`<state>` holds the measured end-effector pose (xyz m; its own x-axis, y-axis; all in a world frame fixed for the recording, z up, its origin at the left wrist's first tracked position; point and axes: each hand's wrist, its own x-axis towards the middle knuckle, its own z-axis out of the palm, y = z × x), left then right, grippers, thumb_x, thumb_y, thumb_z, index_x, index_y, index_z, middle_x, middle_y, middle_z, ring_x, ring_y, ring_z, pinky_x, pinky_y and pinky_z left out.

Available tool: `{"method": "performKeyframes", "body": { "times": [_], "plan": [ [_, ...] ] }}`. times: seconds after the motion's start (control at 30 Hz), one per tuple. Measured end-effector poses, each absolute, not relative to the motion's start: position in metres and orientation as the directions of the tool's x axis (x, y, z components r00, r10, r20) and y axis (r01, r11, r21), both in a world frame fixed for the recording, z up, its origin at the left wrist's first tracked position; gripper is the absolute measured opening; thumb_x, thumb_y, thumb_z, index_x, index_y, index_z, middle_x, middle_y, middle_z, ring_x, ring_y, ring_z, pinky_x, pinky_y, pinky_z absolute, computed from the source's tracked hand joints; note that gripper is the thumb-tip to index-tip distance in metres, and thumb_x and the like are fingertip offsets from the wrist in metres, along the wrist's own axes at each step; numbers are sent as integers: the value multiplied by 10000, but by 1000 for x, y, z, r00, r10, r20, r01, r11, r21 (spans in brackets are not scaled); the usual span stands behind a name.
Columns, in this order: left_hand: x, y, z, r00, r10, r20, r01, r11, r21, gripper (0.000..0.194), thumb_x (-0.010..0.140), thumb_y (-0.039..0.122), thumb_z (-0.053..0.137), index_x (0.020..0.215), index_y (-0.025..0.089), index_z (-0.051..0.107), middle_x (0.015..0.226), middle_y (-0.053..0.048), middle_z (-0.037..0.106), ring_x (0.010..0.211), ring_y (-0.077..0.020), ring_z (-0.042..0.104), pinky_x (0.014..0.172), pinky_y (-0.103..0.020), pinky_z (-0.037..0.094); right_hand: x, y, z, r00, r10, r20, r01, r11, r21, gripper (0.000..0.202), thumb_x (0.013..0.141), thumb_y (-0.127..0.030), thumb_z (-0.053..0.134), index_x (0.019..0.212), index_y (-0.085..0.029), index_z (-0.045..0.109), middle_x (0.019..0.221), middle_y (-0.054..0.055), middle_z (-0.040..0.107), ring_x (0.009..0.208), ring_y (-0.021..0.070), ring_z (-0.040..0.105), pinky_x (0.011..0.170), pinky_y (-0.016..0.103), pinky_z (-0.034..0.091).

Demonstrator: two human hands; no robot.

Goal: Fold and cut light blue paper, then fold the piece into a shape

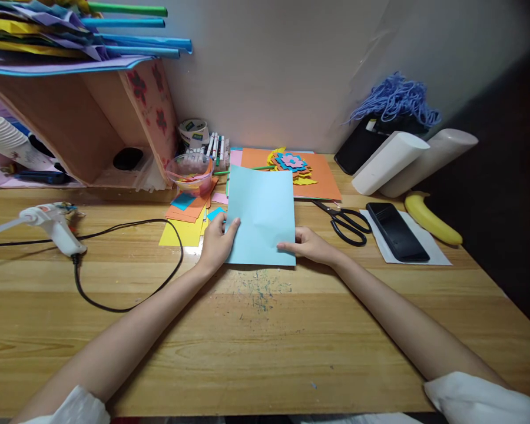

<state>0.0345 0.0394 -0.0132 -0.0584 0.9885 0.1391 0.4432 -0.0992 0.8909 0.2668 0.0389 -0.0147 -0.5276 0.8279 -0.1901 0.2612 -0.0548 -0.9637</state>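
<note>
A light blue sheet of paper (261, 206) is held upright, tilted back, above the middle of the wooden table. My left hand (217, 242) grips its left edge, thumb on the front and fingers behind. On the lower right edge, my right hand (311, 244) pinches the sheet the same way. Behind it, a layered paper flower (291, 164) in pink, blue, orange and yellow lies on orange paper (329, 176); its green stem is partly hidden by the sheet. Yellow paper (176, 233) and orange pieces (188, 211) lie beyond my left hand.
A white glue gun (55, 227) with a looping black cord is at left. Black scissors (347, 224), a phone (397, 232) and a banana (430, 219) lie at right. A clear bowl (191, 176), markers (218, 148) and a pink box (152, 118) stand at the back left.
</note>
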Motion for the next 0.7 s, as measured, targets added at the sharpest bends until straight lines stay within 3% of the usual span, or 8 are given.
{"method": "performKeyframes", "body": {
  "times": [0.7],
  "plan": [
    [35, 38, -10, -47, 991, 124, 452, -90, 888, 267, 822, 353, 504, 648, 183, 393, 580, 51, 347, 539, -96, 327, 520, -224, 256, 268, 39, -14, -519, 832, -197, 292, -44, -956, 392, 769, -454, 580, 986, -137, 654, 1018, 73, 671, 895, 229, 622, 762, 341, 494]
  ]
}}
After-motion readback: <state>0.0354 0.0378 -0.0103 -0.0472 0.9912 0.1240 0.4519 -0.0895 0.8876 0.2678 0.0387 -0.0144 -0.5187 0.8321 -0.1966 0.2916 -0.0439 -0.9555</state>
